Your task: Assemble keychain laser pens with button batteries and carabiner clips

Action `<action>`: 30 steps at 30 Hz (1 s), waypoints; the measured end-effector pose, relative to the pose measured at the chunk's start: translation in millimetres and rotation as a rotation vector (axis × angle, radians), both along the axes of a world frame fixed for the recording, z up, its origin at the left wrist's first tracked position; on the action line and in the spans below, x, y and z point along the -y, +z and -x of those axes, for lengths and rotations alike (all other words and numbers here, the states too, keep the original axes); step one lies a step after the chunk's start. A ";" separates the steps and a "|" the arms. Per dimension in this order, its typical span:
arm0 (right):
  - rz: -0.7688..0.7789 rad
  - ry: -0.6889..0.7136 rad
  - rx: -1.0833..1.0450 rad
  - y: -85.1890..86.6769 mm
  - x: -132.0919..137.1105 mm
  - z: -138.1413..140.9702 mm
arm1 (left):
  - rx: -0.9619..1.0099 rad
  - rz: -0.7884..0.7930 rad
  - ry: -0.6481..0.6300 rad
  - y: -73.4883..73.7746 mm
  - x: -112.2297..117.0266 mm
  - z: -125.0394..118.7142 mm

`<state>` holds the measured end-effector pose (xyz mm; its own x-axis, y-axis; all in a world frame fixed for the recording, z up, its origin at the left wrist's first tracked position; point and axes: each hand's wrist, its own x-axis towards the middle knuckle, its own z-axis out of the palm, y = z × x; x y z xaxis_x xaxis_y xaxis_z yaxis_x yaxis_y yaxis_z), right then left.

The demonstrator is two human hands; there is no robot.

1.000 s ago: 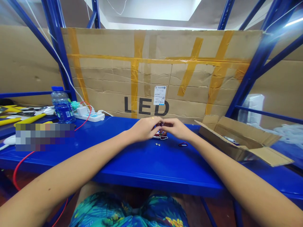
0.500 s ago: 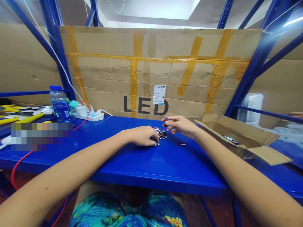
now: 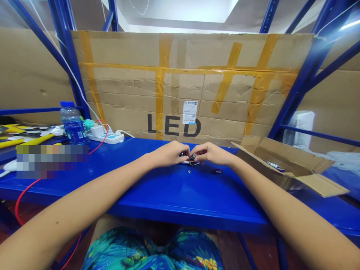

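Note:
My right hand (image 3: 209,153) pinches a small metal cylinder (image 3: 194,155) with its round silver end turned toward me. Close against it, my left hand (image 3: 173,153) is curled with its fingertips on small shiny pieces; what it grips is largely hidden. Under the fingertips of both hands lies a little pile of carabiners (image 3: 194,163), a silver one showing at the front. A tiny round silver piece (image 3: 189,171) rests on the blue table (image 3: 180,191) just in front. Farther right lies a single red carabiner (image 3: 217,171).
An open cardboard box (image 3: 261,159) with metallic items inside stands to the right. On the left are a blue-capped bottle (image 3: 73,125), a white power strip (image 3: 111,138) and a red cable (image 3: 26,193). A large taped cardboard sheet (image 3: 126,93) rises behind the table.
My right hand has come down and left with the cylinder, bringing it beside my left hand over the pile. My left hand has lifted slightly, uncovering the tiny silver piece.

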<state>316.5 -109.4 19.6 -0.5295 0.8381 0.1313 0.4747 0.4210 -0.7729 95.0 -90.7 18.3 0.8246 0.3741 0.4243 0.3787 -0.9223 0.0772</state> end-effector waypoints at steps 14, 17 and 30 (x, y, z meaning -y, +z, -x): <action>0.022 0.024 -0.083 -1.3 0.4 3.7 | 0.215 -0.252 -0.190 -8.4 -1.4 -4.1; 0.038 0.017 -0.122 -1.4 0.0 3.0 | 0.182 -0.266 -0.140 -6.4 3.0 -3.0; -0.017 -0.105 0.012 -0.5 -0.8 2.1 | -0.285 0.010 -0.105 -14.0 12.9 -7.7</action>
